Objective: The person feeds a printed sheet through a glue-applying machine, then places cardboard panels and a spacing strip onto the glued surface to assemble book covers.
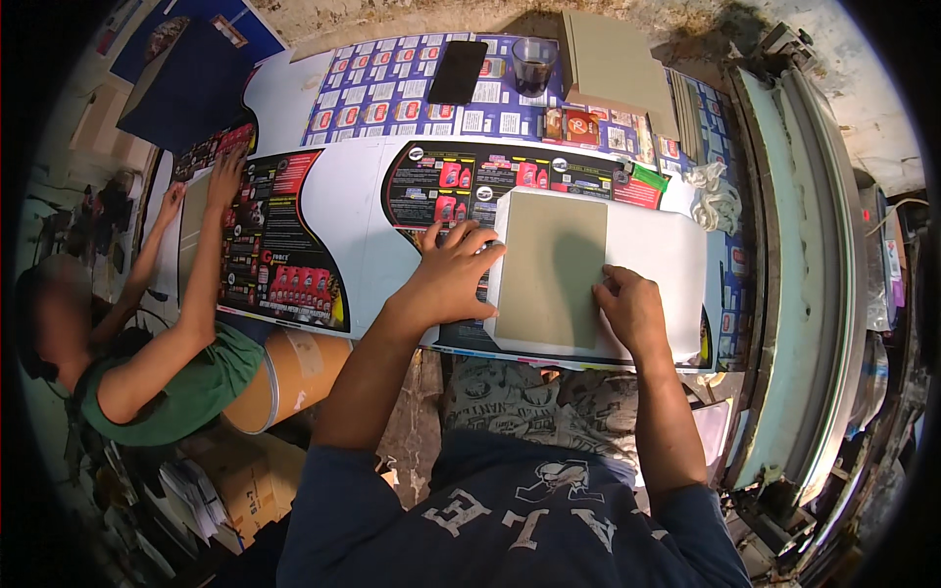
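A grey-brown cardboard panel (554, 269) lies flat on a white sheet of paper (655, 235), with a narrow paper margin showing along the panel's left side. My left hand (453, 274) is open, its fingers spread over the printed black poster sheet (431, 181) and the fingertips touching the left edge of the white paper. At the panel's right edge, my right hand (632, 306) is closed, thumb and fingers bunched together. Whatever those fingers may pinch is hidden.
On the left a co-worker in a green shirt (186, 382) handles another board (193, 230). A phone (458, 72), a glass of dark drink (533, 69) and a cardboard stack (618, 69) stand at the back. A crumpled white cloth (714, 198) lies right, beside a long metal machine (799, 265).
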`<action>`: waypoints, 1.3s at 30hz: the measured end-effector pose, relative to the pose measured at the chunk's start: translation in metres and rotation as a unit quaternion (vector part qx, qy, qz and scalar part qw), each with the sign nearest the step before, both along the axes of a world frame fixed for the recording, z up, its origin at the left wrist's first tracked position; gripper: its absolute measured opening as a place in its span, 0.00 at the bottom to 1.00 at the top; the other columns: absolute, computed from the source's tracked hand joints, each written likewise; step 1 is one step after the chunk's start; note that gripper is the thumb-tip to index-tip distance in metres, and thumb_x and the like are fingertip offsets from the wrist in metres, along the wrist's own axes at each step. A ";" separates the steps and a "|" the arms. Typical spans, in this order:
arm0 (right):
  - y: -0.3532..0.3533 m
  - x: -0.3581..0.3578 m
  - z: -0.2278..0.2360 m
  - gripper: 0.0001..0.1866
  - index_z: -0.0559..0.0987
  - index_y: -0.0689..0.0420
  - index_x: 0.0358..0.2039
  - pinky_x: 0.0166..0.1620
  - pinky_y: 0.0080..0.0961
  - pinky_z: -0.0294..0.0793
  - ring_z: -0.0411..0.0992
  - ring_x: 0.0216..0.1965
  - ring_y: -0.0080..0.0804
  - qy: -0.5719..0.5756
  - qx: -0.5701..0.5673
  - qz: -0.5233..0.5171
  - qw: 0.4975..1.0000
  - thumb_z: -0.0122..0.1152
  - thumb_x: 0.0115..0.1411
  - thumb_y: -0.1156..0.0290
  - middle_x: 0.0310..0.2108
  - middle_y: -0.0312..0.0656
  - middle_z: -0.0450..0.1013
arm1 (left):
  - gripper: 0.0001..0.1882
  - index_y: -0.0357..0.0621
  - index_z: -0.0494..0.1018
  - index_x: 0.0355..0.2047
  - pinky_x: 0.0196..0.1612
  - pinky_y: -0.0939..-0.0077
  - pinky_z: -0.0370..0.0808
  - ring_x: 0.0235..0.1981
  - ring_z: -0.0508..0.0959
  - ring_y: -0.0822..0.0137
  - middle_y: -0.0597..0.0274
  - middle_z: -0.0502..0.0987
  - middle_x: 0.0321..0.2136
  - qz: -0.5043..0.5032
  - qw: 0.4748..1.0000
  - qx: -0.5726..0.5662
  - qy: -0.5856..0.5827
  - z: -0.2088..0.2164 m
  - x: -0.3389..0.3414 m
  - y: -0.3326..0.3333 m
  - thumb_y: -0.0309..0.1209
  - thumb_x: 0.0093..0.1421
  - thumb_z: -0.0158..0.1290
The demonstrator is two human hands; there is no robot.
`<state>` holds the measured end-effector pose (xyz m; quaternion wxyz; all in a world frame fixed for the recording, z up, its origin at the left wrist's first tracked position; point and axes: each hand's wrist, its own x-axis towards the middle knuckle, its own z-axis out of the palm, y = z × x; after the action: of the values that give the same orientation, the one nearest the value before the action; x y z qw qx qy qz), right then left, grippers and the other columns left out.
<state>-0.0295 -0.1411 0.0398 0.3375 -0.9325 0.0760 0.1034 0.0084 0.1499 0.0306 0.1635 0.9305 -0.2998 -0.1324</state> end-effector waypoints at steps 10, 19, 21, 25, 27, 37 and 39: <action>0.002 -0.001 -0.010 0.18 0.83 0.62 0.46 0.45 0.39 0.79 0.80 0.36 0.49 -0.025 -0.041 -0.013 0.999 0.65 0.55 0.68 0.34 0.51 0.81 | 0.46 0.46 0.69 0.61 0.69 0.35 0.43 0.68 0.57 0.50 0.56 0.65 0.61 0.005 1.000 0.021 -0.004 0.001 -0.002 -0.003 0.47 0.40 0.68; 0.003 0.004 0.000 0.19 0.83 0.63 0.45 0.43 0.33 0.80 0.82 0.34 0.44 0.014 -0.023 -0.037 0.999 0.70 0.53 0.70 0.33 0.49 0.83 | 0.47 0.46 0.69 0.61 0.69 0.35 0.43 0.68 0.58 0.49 0.56 0.65 0.61 0.004 1.000 0.018 -0.009 0.000 -0.002 -0.003 0.46 0.39 0.68; 0.001 0.005 -0.003 0.18 0.84 0.63 0.43 0.43 0.34 0.80 0.82 0.35 0.44 0.002 -0.034 -0.026 0.999 0.70 0.52 0.70 0.33 0.50 0.83 | 0.47 0.46 0.69 0.61 0.69 0.34 0.43 0.68 0.58 0.49 0.56 0.65 0.61 0.006 1.000 0.018 -0.014 0.000 -0.002 -0.003 0.46 0.39 0.68; -0.003 0.006 -0.010 0.17 0.84 0.64 0.40 0.44 0.35 0.80 0.82 0.36 0.46 -0.020 -0.053 -0.003 0.998 0.70 0.50 0.69 0.33 0.52 0.82 | 0.47 0.46 0.69 0.61 0.69 0.35 0.43 0.68 0.58 0.49 0.56 0.65 0.62 0.006 1.000 0.015 -0.007 0.003 -0.004 -0.006 0.46 0.39 0.69; -0.002 0.010 -0.009 0.17 0.85 0.63 0.40 0.45 0.36 0.80 0.81 0.36 0.48 -0.021 -0.058 0.003 0.998 0.70 0.50 0.69 0.34 0.53 0.82 | 0.48 0.46 0.69 0.61 0.69 0.36 0.43 0.68 0.58 0.49 0.55 0.65 0.61 0.007 1.000 0.005 -0.016 0.001 -0.003 -0.003 0.46 0.39 0.70; -0.031 0.002 -0.010 0.19 0.81 0.62 0.47 0.42 0.36 0.79 0.81 0.36 0.45 -0.023 -0.006 -0.014 1.000 0.66 0.56 0.68 0.35 0.52 0.81 | 0.48 0.44 0.66 0.62 0.68 0.45 0.44 0.64 0.58 0.47 0.49 0.63 0.59 0.035 0.999 0.032 -0.001 0.013 -0.004 -0.015 0.46 0.42 0.70; -0.057 -0.025 0.000 0.20 0.79 0.61 0.50 0.41 0.34 0.79 0.81 0.34 0.43 -0.072 0.104 -0.127 0.984 0.64 0.57 0.68 0.36 0.52 0.81 | 0.48 0.43 0.65 0.63 0.68 0.46 0.44 0.65 0.57 0.47 0.49 0.62 0.61 0.083 0.996 -0.028 -0.009 0.006 -0.010 -0.020 0.47 0.43 0.70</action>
<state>-0.0544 -0.1979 0.0402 0.4481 -0.8800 0.1577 -0.0007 -0.0014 0.1302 0.0370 0.1974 0.9484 -0.2265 -0.1015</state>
